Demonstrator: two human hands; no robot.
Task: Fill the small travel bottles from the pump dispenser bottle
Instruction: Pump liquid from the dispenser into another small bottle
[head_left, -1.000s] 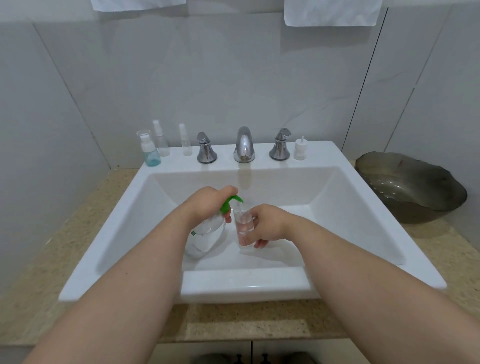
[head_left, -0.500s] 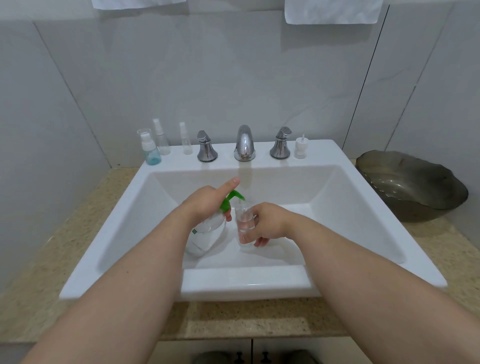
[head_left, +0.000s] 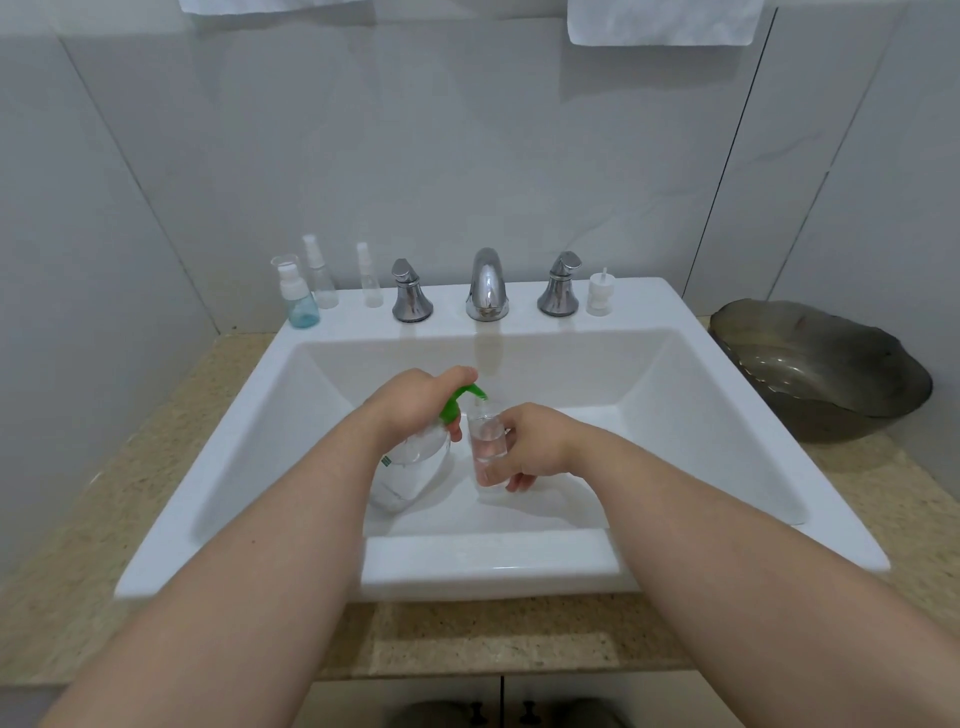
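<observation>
Both hands work low inside the white ceramic sink (head_left: 727, 332), probably so that any drips land in the basin and not on the speckled stone table (head_left: 156, 426). The left hand (head_left: 410, 405) grips the neck of the clear pump dispenser bottle with a green pump head (head_left: 413, 467). Its fingers (head_left: 460, 375) are curled close, the forefinger lying on top of the pump, apparently to press it. This bottle leans toward the right fingers, so the green spout sits just over the mouth of the small clear travel bottle (head_left: 488, 449). The right hand (head_left: 537, 441) holds that bottle upright, fingers (head_left: 519, 480) wrapped narrowly round its side to steady the opening under the spout. It seems to hold some clear liquid. Well beyond both sets of fingers, three more small bottles (head_left: 319, 280) stand on the sink's back ledge, left of the chrome tap (head_left: 487, 286).
</observation>
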